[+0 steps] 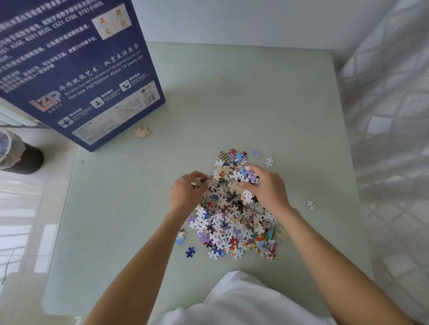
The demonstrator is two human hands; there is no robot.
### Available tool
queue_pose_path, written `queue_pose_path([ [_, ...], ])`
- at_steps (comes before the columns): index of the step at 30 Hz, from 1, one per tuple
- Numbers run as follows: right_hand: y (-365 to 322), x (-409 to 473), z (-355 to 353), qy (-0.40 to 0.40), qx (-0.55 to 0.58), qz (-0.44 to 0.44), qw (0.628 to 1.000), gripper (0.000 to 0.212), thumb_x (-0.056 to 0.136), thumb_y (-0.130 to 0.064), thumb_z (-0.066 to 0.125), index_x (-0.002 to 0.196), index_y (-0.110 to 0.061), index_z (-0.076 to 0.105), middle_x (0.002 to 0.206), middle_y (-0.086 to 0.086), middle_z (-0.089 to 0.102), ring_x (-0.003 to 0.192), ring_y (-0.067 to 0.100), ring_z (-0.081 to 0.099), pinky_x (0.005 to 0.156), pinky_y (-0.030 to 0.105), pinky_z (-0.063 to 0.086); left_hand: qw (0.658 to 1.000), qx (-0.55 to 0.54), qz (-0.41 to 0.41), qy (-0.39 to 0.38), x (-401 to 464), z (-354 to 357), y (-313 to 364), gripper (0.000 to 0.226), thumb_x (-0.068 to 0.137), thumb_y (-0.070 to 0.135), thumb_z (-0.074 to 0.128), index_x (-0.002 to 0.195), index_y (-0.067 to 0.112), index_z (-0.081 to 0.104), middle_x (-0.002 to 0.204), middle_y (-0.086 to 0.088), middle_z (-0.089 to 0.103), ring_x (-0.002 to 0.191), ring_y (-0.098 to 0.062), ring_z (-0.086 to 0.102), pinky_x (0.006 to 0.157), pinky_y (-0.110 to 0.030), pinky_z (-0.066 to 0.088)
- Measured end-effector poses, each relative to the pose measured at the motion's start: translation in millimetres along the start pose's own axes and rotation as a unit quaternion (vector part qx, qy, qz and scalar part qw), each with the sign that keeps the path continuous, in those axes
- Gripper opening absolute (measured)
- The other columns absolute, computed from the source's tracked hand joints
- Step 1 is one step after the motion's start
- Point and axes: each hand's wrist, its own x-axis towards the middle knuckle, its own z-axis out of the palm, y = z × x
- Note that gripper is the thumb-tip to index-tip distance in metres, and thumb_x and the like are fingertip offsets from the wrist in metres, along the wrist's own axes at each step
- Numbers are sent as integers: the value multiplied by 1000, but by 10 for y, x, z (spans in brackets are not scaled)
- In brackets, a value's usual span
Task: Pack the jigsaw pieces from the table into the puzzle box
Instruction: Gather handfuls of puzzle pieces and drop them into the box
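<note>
From the head camera, a heap of jigsaw pieces point(231, 212) lies on the pale green counter point(267, 101), a little right of its middle. Both hands are in the far part of the heap. The left hand point(186, 191) has its fingers curled round a few pieces at the heap's left edge, so its grip is closed on them. The right hand point(264, 186) cups the right side, fingers and thumb bent over a clump of pieces (several show between thumb and fingers).

Strays lie apart from the heap: a dark blue piece point(190, 252) near its left front, a white piece point(311, 205) off to the right, and a tan piece point(141, 131) face down far to the left, just beside the puzzle box point(67, 66). The dark blue box stands upright at the counter's far left corner, printed side toward the camera.

A lined waste bin point(0, 149) stands on the floor left of the counter.
</note>
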Motion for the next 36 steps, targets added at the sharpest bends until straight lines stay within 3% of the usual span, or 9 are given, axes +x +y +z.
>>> queue_pose_path([
  [3, -113, 13, -64, 25, -14, -35, 999, 47, 82, -41, 64, 122, -17, 57, 46, -12, 36, 37, 2, 28, 44, 13, 22, 999, 0, 32, 28, -62, -145, -48, 11, 86, 31, 64, 96, 37, 65, 100, 3, 67, 76, -11, 66, 67, -34, 57],
  [8, -213, 3, -54, -1, -50, -63, 997, 48, 83, -38, 66, 122, -13, 57, 47, -17, 33, 40, -3, 32, 52, 18, 32, 996, 30, 65, 60, -150, -282, -95, 22, 86, 24, 64, 107, 32, 64, 102, 2, 68, 76, -12, 65, 67, -28, 55],
  [13, -318, -46, -101, -9, -64, -76, 995, 49, 84, -39, 64, 121, -9, 57, 55, -12, 43, 44, 5, 37, 57, 20, 36, 997, 38, 53, 47, -244, -358, -125, 44, 86, 25, 65, 127, 25, 50, 108, 1, 68, 87, -16, 66, 76, -29, 54],
  [17, -510, -99, -234, 16, -31, -94, 995, 49, 83, -40, 65, 122, -11, 58, 49, -17, 38, 36, 2, 32, 43, 8, 23, 994, 24, 79, 71, -327, -541, -86, 35, 83, 26, 68, 116, 23, 58, 108, 2, 68, 81, -11, 65, 72, -26, 52],
  [22, -835, -78, -499, 43, 70, -127, 988, 44, 80, -41, 67, 111, -9, 63, 64, -2, 62, 40, 5, 35, 43, 13, 35, 985, -5, 128, 119, -457, -981, 142, 33, 82, 24, 70, 113, 22, 61, 104, 4, 68, 74, -4, 60, 68, -18, 47],
  [25, -1107, 17, -751, 47, 147, -138, 978, 37, 79, -37, 70, 102, -9, 65, 89, -9, 65, 71, 5, 58, 65, 13, 42, 968, -33, 175, 176, -526, -1444, 358, 30, 81, 23, 71, 110, 23, 62, 99, 7, 67, 74, -3, 60, 67, -21, 48],
  [28, -1430, 166, -1007, 46, 207, -153, 965, 27, 77, -32, 73, 93, -11, 67, 77, -17, 62, 65, -8, 56, 60, 6, 38, 946, -50, 220, 233, -503, -1994, 565, 30, 81, 22, 70, 110, 24, 63, 98, 12, 64, 80, -5, 62, 70, -22, 52],
  [33, -2185, 562, -1413, 60, 262, -211, 940, 22, 77, -26, 74, 93, -14, 68, 76, -14, 65, 62, -7, 58, 58, 10, 41, 896, -54, 266, 350, -278, -2966, 868, 30, 83, 26, 68, 113, 26, 61, 97, 15, 62, 82, 0, 60, 69, -13, 49],
  [36, -2701, 836, -1634, 83, 233, -268, 931, 22, 79, -27, 72, 95, -12, 65, 78, -13, 61, 64, -7, 55, 54, 8, 39, 861, -31, 279, 424, -29, -3400, 949, 28, 84, 25, 67, 112, 26, 62, 102, 8, 67, 82, -5, 62, 69, -21, 53],
])
